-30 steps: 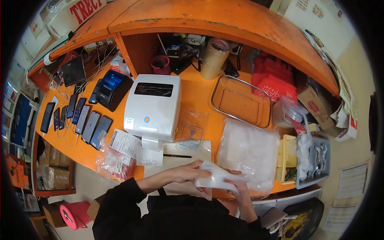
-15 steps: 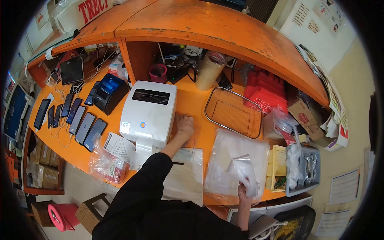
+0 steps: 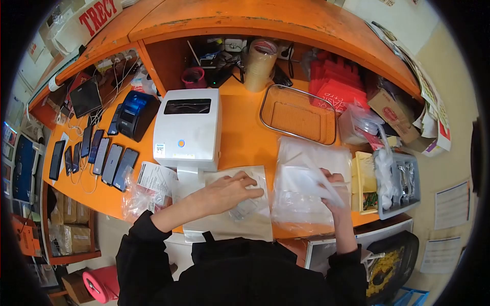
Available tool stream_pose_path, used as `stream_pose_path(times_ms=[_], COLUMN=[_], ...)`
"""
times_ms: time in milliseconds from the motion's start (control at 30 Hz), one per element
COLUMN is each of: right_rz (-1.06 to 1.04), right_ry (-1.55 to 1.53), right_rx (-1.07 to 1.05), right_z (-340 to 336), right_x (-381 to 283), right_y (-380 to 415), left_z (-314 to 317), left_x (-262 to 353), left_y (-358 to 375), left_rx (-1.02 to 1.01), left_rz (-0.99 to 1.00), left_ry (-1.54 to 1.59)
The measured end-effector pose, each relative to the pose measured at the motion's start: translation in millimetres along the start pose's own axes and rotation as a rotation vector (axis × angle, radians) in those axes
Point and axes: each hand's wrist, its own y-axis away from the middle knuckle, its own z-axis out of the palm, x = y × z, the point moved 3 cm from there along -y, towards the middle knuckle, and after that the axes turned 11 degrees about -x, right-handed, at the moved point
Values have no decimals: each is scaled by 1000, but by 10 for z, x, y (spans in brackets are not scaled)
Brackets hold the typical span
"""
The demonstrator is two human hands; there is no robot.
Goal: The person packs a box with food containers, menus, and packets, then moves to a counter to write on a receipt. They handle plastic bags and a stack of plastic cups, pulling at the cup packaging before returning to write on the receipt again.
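My left hand (image 3: 229, 193), fingers bent, is over a flat greyish plastic mailer (image 3: 255, 224) in front of the printer. A small clear plastic packet (image 3: 245, 209) hangs under its fingers; its contents are too blurred to name. On the right, my right hand (image 3: 335, 191) grips a loose, translucent plastic bag (image 3: 306, 176), smeared by motion. Below that bag lies a stack of clear plastic bags (image 3: 291, 204). The white label printer (image 3: 191, 132) stands beyond my left hand, with a blank label strip (image 3: 190, 178) hanging from its front.
Several phones (image 3: 111, 163) lie at left beside a black-and-blue printer (image 3: 135, 115). A wire basket (image 3: 298, 137) sits behind the bag stack; yellow (image 3: 365, 176) and grey (image 3: 416, 188) bins stand right. A crumpled clear bag (image 3: 135, 199) and printed paper (image 3: 155, 178) lie at the front left.
My left hand has drawn back from beside the printer to above the mailer, with the clear packet. My right hand has lifted farther over the stack with the translucent bag. The view has shifted.
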Motion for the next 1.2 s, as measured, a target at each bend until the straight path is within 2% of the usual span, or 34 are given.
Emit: stream_pose_path(times_ms=[67,233,300,333,400,433,500,633,733,800,833,900,1033,1100,1133,1200], right_rz=[131,305,362,361,383,381,642,730,755,839,839,822,803,539,541,379], right_ry=[302,194,225,227,450,450,316,275,137,231,226,222,216,-45,-42,124], right_rx=[-178,-141,-190,-185,-358,-353,-185,-130,-197,-112,-108,117,238,410,403,278], right_z=[138,73,79,76,115,139,151,64,85,131,206,331,340,340,336,309], right_x=[95,252,257,250,248,230,244,411,524,612,656,717,944,1053,1144,1260], right_y=[-105,-29,20,19,-10,-11,21,182,277,317,331,346,515,619,673,698], left_z=[64,140,101,121,179,203,233,313,380,441,489,611,655,632,616,741], left_x=[27,10,15,24,22,23,49,73,89,120,147,230,347,372,383,407], left_y=[6,14,22,0,-66,-88,-119,-120,-108,-134,-159,-226,-229,-220,-207,-334], left_rx=[10,94,180,178,182,178,203,264,271,174,169,214,327,400,468,456], left_rz=[53,157,119,123,123,127,195,264,287,298,298,328,269,272,274,298], left_ry=[-22,19,262,264,311,310,161,91,69,82,85,60,58,60,64,81])
